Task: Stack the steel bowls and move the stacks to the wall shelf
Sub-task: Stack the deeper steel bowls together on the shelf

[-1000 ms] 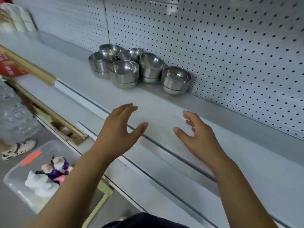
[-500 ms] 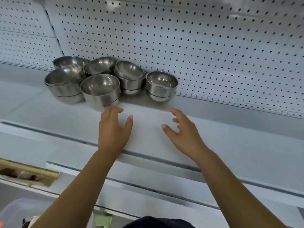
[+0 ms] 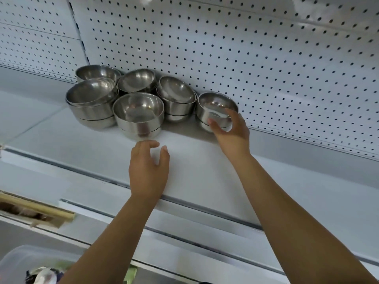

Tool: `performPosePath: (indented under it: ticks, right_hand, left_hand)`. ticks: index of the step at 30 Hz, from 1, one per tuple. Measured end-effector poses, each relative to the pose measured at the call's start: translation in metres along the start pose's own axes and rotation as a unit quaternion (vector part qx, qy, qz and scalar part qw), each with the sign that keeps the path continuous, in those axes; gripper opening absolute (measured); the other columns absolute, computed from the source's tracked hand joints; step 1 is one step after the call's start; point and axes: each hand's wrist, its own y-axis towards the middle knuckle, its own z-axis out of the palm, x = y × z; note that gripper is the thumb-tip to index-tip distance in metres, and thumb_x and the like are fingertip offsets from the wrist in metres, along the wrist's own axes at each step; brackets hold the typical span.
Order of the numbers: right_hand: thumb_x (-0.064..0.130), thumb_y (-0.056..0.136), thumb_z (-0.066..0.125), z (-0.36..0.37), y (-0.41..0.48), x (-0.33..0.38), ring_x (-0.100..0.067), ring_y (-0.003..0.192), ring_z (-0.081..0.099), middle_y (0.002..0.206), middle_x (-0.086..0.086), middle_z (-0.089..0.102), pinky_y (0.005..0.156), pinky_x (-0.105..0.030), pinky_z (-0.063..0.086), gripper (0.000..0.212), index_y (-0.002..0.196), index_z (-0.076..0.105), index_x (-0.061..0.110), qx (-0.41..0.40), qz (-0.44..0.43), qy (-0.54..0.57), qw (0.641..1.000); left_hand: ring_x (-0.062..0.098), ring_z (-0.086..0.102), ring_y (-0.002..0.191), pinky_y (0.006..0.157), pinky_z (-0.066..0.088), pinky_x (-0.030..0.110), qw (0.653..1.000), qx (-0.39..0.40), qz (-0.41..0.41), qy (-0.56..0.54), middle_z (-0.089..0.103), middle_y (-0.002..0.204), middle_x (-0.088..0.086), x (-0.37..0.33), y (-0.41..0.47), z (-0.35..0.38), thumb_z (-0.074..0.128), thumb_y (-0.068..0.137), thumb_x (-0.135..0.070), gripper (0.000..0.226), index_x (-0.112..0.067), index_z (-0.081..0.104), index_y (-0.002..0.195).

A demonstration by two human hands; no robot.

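Note:
Several short stacks of steel bowls stand clustered on the white wall shelf (image 3: 196,167) against the pegboard. The rightmost stack (image 3: 215,104) has my right hand (image 3: 232,136) around it, thumb on its front wall and fingers on its right side. In front of the cluster stands another stack (image 3: 138,115). My left hand (image 3: 147,173) hovers just before that one, fingers loosely curled, holding nothing. Further stacks sit at the left (image 3: 92,103) and at the back (image 3: 136,79).
A white pegboard wall (image 3: 256,58) backs the shelf. Lower shelf edges step down toward me. A wooden strip (image 3: 37,209) lies at the lower left, and a clear plastic bin (image 3: 18,261) with small items sits below it.
Both hands have moved forward to the bowls. My right hand went from hovering open over the shelf to closing round the rightmost stack. The view shifted left and closer.

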Motion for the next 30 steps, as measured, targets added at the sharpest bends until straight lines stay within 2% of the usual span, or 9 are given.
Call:
performPosePath:
  ticks: [5,8,11,15,17,19,22,25,30]
  right_hand:
    - [0.051,0.086,0.077,0.005,0.005,0.000,-0.008,0.105,0.054,0.120,0.005,0.064,0.077,-0.007,0.033,0.040,0.119,0.068,0.028,-0.028,0.004,0.013,1.000]
    - [0.047,0.086,0.079,0.007,0.008,-0.003,-0.010,0.097,0.057,0.112,0.004,0.067,0.071,-0.002,0.033,0.034,0.107,0.071,0.022,-0.047,0.011,0.031,0.998]
    - [0.044,0.084,0.080,0.005,0.010,-0.002,-0.010,0.093,0.061,0.102,0.004,0.068,0.072,-0.003,0.037,0.025,0.097,0.070,0.024,-0.062,0.011,0.062,0.996]
    - [0.042,0.082,0.083,-0.003,0.004,0.000,-0.007,0.094,0.063,0.101,0.005,0.071,0.077,-0.003,0.037,0.026,0.096,0.072,0.022,-0.086,-0.017,0.104,0.991]
    - [0.043,0.080,0.084,-0.009,-0.003,0.000,-0.007,0.097,0.065,0.100,0.005,0.073,0.084,-0.004,0.039,0.028,0.096,0.073,0.023,-0.098,-0.034,0.142,0.984]
    - [0.043,0.077,0.085,-0.016,-0.016,-0.001,-0.010,0.105,0.067,0.102,0.004,0.074,0.099,-0.015,0.045,0.030,0.097,0.074,0.024,-0.097,-0.048,0.182,0.977]
    - [0.025,0.079,0.089,-0.028,-0.040,-0.003,-0.014,0.118,0.067,0.111,0.002,0.075,0.113,-0.029,0.045,0.026,0.101,0.075,0.022,-0.063,-0.056,0.243,0.966]
    - [0.022,0.076,0.090,-0.037,-0.067,-0.006,-0.017,0.115,0.069,0.112,0.000,0.076,0.112,-0.034,0.048,0.027,0.099,0.076,0.023,-0.007,-0.059,0.260,0.964]
    - [0.033,0.063,0.089,-0.038,-0.098,-0.015,-0.013,0.110,0.071,0.104,0.004,0.077,0.105,-0.024,0.050,0.033,0.091,0.077,0.021,0.093,-0.054,0.269,0.957]
  left_hand:
    - [0.016,0.060,0.106,0.095,0.053,0.042,1.000,0.015,0.000,0.019,0.062,0.118,-0.007,-0.001,0.000,0.000,0.063,0.098,-0.037,0.025,-0.020,0.062,0.116]
    - [0.018,0.057,0.112,0.102,0.048,0.041,0.998,0.034,0.005,0.051,0.062,0.122,-0.005,-0.002,0.002,0.000,0.064,0.097,-0.040,0.031,-0.018,0.062,0.119]
    - [0.022,0.055,0.121,0.108,0.036,0.037,0.991,0.060,0.027,0.118,0.063,0.127,-0.002,-0.003,0.004,0.001,0.064,0.095,-0.048,0.043,-0.016,0.063,0.123]
    - [0.023,0.052,0.129,0.114,0.031,0.039,0.983,0.082,0.029,0.163,0.063,0.134,-0.001,-0.002,0.007,0.003,0.059,0.094,-0.058,0.056,-0.016,0.061,0.131]
    - [0.022,0.052,0.131,0.115,0.030,0.039,0.982,0.086,0.025,0.166,0.062,0.136,0.000,-0.002,0.007,0.003,0.055,0.095,-0.060,0.059,-0.016,0.060,0.134]
    - [0.023,0.052,0.131,0.116,0.030,0.040,0.984,0.084,0.024,0.155,0.063,0.137,0.001,-0.002,0.006,0.003,0.052,0.097,-0.060,0.059,-0.015,0.059,0.135]
    - [0.023,0.052,0.133,0.118,0.032,0.043,0.988,0.090,0.016,0.126,0.062,0.139,0.002,-0.004,0.005,0.000,0.042,0.100,-0.062,0.061,-0.017,0.058,0.138]
    - [0.019,0.055,0.130,0.113,0.043,0.048,0.993,0.112,0.006,0.044,0.061,0.141,-0.005,-0.004,0.001,-0.004,0.032,0.096,-0.074,0.070,-0.025,0.055,0.140]
    - [0.004,0.053,0.131,0.107,0.046,0.037,0.987,0.147,0.033,-0.058,0.058,0.141,-0.014,0.002,-0.004,-0.010,0.036,0.094,-0.076,0.068,-0.036,0.045,0.148]
